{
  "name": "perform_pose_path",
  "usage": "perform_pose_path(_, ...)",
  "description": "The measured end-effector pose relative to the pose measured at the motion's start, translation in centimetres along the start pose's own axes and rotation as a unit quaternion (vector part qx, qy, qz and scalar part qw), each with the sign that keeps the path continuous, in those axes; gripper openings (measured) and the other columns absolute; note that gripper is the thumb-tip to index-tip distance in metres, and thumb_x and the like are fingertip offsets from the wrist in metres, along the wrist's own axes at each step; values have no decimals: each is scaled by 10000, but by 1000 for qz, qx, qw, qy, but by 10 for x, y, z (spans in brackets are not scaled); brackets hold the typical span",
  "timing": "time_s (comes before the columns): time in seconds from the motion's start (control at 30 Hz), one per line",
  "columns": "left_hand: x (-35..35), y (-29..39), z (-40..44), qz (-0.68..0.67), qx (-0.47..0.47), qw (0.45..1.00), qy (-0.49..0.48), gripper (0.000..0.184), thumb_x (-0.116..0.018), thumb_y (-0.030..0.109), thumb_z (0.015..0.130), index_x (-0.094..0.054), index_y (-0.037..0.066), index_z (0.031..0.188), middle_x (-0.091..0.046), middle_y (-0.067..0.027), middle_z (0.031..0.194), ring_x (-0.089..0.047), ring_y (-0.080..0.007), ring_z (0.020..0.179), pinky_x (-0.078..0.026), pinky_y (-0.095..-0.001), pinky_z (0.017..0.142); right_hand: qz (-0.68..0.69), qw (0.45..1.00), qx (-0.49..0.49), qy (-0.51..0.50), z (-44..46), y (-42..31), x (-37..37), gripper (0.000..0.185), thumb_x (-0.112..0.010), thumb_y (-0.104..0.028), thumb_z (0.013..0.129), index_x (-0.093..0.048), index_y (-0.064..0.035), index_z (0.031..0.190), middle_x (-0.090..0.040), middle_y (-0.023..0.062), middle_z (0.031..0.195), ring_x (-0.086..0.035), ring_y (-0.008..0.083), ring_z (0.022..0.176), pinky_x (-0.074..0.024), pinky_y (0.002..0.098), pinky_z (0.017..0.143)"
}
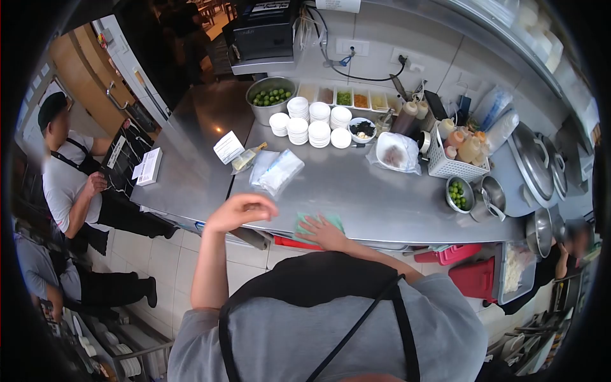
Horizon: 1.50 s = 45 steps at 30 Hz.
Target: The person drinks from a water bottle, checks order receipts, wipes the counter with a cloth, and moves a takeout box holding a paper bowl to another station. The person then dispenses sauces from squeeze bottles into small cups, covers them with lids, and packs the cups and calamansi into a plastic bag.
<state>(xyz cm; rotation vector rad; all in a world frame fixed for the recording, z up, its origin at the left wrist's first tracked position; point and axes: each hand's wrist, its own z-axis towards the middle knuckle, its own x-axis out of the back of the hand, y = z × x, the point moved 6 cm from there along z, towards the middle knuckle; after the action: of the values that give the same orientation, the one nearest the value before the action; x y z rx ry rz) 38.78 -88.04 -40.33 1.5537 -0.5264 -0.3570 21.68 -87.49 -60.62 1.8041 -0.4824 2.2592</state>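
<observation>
My right hand [324, 233] lies with spread fingers on a green cloth [304, 224] at the front edge of the steel counter [375, 197]. The cloth is flat under the palm and partly hidden by it. Raised above the counter's front edge to the left, my left hand [240, 211] is loosely bent at the fingers, with nothing visible in it. Nearest to it on the counter are clear plastic packets [278, 172]. Just behind them lie a small yellowish bag [247, 158] and a white printed card [229, 148].
Stacked white cups [319, 132], a pot of green limes [270, 100] and a bowl of dark pieces [362, 130] line the back. To the right stand a bottle basket [459, 159] and metal bowls [489, 198]. A co-worker [79, 165] stands at left; red bins [472, 280] sit below.
</observation>
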Motion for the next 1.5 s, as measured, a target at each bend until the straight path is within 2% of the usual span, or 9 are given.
perform_pose_path(0.1,-8,-24,33,33,42,998,-21,209,-594,124,823,-588,-11,982,-606,-60,891,-560,-105,838,-449,-247,769,274,957,-83,-40,-31,17,2,658,-558,6,624,-459,-219,1235,-370,51,1342,-381,249,1213,-361,383,960)
perform_pose_path(0.17,-9,-37,44,16,53,998,-21,207,-590,127,826,-589,-10,982,-606,-58,892,-560,-106,831,-450,-247,768,268,941,-186,87,-60,39,17,631,-554,27,611,-502,-190,1201,-406,41,1317,-421,208,1185,-393,314,930)
perform_pose_path(0.23,-10,-48,48,-5,65,998,-21,206,-586,129,830,-589,-9,982,-606,-57,892,-561,-108,825,-450,-248,767,299,884,-311,180,-102,68,42,596,-590,1,657,-493,-173,1220,-415,178,1282,-386,317,1202,-311,396,986)
perform_pose_path(0.4,-9,-72,39,-8,96,995,2,221,-594,122,823,-586,-3,1006,-609,-62,903,-563,-115,840,-454,-254,766,-50,843,-529,80,-169,123,63,593,-512,-402,811,-349,-146,1320,-211,223,1388,-146,449,1275,-73,606,991)
perform_pose_path(0.8,25,-161,-8,-4,212,965,155,323,-612,254,811,-592,7,1019,-612,-31,854,-546,-97,749,-463,-251,707,-66,924,-378,5,48,165,-19,667,-344,-564,833,-273,-154,1356,-163,153,1424,-115,361,1310,-49,562,1022)
perform_pose_path(0.93,78,-189,11,231,185,889,350,597,-685,438,675,-567,17,1081,-594,-187,986,-574,-286,903,-453,-321,783,-66,970,-228,-51,72,78,-24,645,-343,-567,830,-285,-194,1353,-182,125,1424,-123,339,1314,-75,567,1019)
perform_pose_path(1.1,108,-197,70,399,167,797,422,789,-711,443,620,-397,141,1278,-414,-208,1241,-394,-335,1152,-368,-377,921,26,997,-56,-51,15,19,1,601,-420,-515,828,-321,-203,1332,-220,115,1410,-167,331,1303,-127,552,1017)
perform_pose_path(1.23,109,-220,115,410,244,790,386,764,-710,399,624,-398,149,1275,-441,-198,1211,-385,-346,1143,-339,-376,945,9,975,-216,-44,-66,53,15,576,-476,-464,818,-355,-191,1311,-263,108,1392,-227,322,1283,-155,547,1011)
perform_pose_path(1.5,51,-203,186,292,98,852,423,586,-696,283,673,-481,66,1173,-483,-192,1169,-443,-339,1079,-370,-391,909,-128,820,-558,-4,-236,164,45,567,-424,-417,854,-312,-137,1333,-220,152,1403,-170,376,1292,-109,602,991)
